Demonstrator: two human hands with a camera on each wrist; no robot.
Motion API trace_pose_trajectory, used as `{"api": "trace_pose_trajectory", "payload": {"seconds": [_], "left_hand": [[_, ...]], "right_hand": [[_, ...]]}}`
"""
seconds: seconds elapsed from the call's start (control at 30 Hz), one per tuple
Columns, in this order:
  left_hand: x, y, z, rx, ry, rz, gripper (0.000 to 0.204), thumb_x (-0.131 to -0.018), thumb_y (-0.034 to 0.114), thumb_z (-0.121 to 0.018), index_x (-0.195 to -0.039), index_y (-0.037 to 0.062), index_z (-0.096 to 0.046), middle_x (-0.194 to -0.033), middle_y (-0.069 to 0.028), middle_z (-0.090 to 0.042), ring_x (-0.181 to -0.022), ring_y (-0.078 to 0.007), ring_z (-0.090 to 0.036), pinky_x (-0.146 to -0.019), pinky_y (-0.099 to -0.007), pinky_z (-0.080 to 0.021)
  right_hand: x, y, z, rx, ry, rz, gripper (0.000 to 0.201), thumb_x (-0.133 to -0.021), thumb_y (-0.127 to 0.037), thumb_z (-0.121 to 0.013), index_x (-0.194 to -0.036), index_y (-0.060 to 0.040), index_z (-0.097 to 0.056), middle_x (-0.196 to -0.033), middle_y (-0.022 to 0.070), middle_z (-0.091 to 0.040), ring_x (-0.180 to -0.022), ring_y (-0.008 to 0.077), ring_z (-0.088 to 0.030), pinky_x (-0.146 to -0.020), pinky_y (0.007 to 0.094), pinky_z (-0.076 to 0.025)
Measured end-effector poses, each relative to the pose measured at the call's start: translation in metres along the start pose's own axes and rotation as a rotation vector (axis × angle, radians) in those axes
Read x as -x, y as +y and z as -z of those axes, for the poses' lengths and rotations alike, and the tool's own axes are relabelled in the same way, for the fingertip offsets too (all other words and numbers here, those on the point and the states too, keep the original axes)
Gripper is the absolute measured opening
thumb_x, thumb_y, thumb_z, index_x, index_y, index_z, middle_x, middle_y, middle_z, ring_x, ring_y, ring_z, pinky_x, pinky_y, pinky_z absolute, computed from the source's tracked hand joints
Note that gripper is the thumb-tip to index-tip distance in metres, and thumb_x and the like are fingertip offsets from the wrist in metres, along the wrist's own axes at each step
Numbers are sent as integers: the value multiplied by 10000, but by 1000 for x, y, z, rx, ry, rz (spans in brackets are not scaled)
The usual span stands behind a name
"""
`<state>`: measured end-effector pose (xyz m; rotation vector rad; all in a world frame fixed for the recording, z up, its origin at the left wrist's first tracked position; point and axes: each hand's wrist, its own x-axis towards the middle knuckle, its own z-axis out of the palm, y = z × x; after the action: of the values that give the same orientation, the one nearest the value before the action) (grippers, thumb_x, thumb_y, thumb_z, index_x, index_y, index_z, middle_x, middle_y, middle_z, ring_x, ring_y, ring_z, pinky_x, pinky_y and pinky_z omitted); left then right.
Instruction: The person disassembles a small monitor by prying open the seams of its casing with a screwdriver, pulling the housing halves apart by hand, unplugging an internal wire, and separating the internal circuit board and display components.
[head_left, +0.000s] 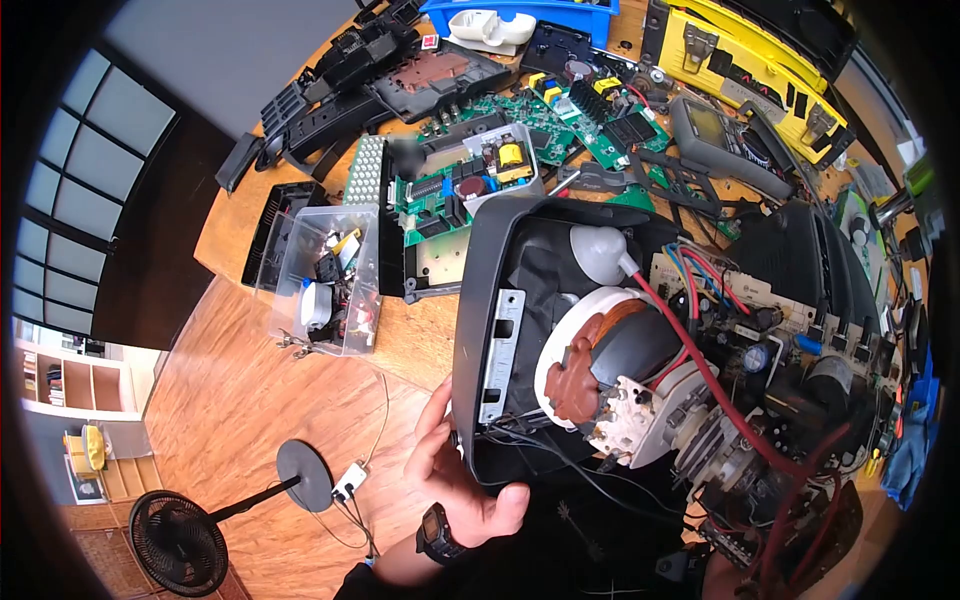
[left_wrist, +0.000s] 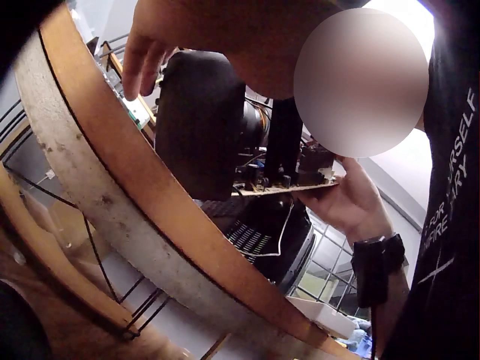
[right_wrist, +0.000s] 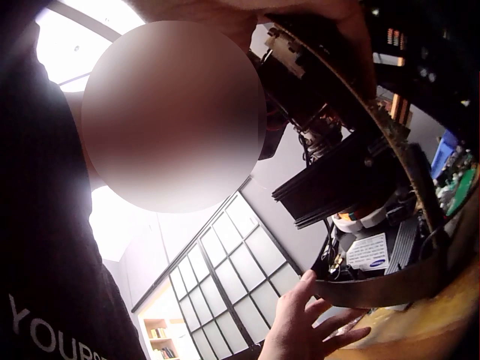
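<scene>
An opened CRT set with a black casing (head_left: pixel 467 350) tilts at the table's front edge. Its picture tube (head_left: pixel 640 350) shows inside, with brown patches, a grey suction-like anode cap (head_left: pixel 597 253) and a red cable (head_left: pixel 700 360). My left hand (head_left: pixel 455 490), wearing a watch, touches the casing's near corner with fingers spread and thumb held out. The same hand (right_wrist: pixel 296 322) appears at the casing rim in the right wrist view. My right hand (left_wrist: pixel 349 202) grips the edge of the circuit board (left_wrist: pixel 281 187); the head view hides most of that hand behind the set.
Behind the set lie several green circuit boards (head_left: pixel 600 140), a grey multimeter-like device (head_left: pixel 735 145) and a yellow toolbox (head_left: pixel 750 75). A clear plastic bin (head_left: pixel 365 290) of small parts sits at the table's left edge. A black fan (head_left: pixel 180 540) stands on the floor.
</scene>
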<state>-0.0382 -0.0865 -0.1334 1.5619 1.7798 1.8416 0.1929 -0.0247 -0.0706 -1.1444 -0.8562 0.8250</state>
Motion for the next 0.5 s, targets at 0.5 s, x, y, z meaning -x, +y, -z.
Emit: {"api": "trace_pose_trajectory", "payload": {"seconds": [0.5], "left_hand": [[-55,19,1,327,-82,344,976,-899,638,-548,-1464,-87,-218,-1461,-236,-389,-1381,-296,-384,-1146,-405,-259]], "right_hand": [[-3,-6,6,-32,80,28,709,-938,-365,-515,-1488,17,-282,-1439,192,-443,-1296,298,-476,-1093,422,-377]]}}
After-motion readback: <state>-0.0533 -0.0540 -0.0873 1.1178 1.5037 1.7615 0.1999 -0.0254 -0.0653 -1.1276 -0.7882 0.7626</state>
